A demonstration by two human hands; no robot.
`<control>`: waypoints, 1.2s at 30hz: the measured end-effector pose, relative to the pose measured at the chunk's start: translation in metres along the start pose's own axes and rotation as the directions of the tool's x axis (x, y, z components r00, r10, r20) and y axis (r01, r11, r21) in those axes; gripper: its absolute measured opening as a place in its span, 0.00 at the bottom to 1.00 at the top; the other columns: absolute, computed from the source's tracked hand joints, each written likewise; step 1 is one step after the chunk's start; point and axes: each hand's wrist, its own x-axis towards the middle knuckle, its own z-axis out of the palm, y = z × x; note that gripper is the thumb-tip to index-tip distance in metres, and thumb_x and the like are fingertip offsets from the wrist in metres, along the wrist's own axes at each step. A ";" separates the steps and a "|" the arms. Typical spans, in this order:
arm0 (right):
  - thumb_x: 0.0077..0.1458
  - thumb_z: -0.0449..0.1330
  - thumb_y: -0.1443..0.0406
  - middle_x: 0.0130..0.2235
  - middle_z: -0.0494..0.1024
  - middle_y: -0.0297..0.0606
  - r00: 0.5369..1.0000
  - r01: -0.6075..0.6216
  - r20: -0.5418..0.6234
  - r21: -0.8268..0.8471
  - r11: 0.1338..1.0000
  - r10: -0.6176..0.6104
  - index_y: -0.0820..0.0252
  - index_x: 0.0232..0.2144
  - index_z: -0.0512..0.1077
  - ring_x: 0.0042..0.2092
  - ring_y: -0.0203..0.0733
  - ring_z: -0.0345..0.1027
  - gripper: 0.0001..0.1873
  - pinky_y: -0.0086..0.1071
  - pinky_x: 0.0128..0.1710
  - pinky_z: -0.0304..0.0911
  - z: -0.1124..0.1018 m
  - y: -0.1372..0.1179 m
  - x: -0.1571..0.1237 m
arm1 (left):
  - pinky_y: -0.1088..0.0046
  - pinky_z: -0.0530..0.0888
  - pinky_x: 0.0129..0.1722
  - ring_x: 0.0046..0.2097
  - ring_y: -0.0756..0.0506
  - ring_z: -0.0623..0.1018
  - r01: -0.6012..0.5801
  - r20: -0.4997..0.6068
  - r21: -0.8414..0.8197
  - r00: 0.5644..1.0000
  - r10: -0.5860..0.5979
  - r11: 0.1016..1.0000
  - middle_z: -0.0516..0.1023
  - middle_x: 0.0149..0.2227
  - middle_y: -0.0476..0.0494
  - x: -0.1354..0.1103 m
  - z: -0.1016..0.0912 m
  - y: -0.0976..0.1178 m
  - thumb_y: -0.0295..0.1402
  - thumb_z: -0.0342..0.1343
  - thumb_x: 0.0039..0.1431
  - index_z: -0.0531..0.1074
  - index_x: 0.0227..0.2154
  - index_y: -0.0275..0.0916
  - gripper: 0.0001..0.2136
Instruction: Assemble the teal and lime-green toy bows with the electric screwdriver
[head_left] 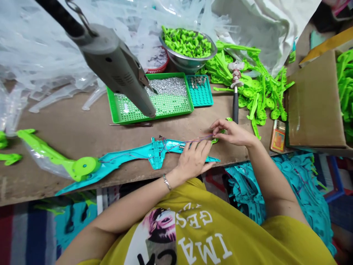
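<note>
A long turquoise plastic bow-shaped half shell [124, 156] lies along the table's front edge, its open inner side up. Thin purple and pink wires [196, 140] run along it. My left hand [194, 159] rests flat over its right part, fingers stretched out, hiding what is beneath. To the right, my right hand [233, 133] pinches the wires near their end, thumb against fingers. A small lime-green piece [214, 141] shows just below those fingertips. At the shell's left end sits a lime-green limb with a round disc [86, 167], translucent plastic behind it.
A grey electric screwdriver [118, 66] hangs over a green tray [171, 106] of small screws. Beside it stand a turquoise tray [200, 96], a metal bowl [190, 64] of green pieces, a black-handled tool [235, 106], loose green parts [259, 92] and a cardboard box [314, 103].
</note>
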 end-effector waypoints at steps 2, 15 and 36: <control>0.59 0.63 0.62 0.38 0.81 0.38 1.000 0.001 -0.028 -0.010 1.000 -0.001 0.58 0.45 0.70 0.40 0.41 0.77 0.13 0.37 0.42 0.71 0.003 0.001 -0.009 | 0.51 0.66 0.61 0.61 0.31 0.72 -0.007 0.025 -0.016 1.000 0.008 1.000 0.73 0.62 0.26 -0.003 -0.001 0.000 0.50 0.53 0.68 0.66 0.65 0.29 0.33; 0.61 0.60 0.68 0.41 0.84 0.41 0.995 0.104 0.022 -0.124 0.987 -0.102 0.59 0.48 0.68 0.42 0.41 0.79 0.13 0.35 0.44 0.70 0.039 -0.008 -0.009 | 0.51 0.68 0.60 0.59 0.31 0.72 -0.110 0.142 -0.118 0.982 0.126 0.987 0.74 0.60 0.28 -0.029 -0.034 -0.028 0.47 0.58 0.65 0.65 0.65 0.30 0.33; 0.55 0.59 0.75 0.39 0.85 0.39 0.981 0.123 0.186 -0.432 0.893 -0.046 0.59 0.44 0.68 0.39 0.41 0.80 0.14 0.29 0.36 0.62 0.032 -0.039 0.000 | 0.47 0.65 0.68 0.64 0.31 0.67 -0.090 0.158 -0.118 0.982 0.108 0.989 0.69 0.60 0.29 -0.031 -0.015 -0.009 0.51 0.59 0.64 0.70 0.61 0.39 0.28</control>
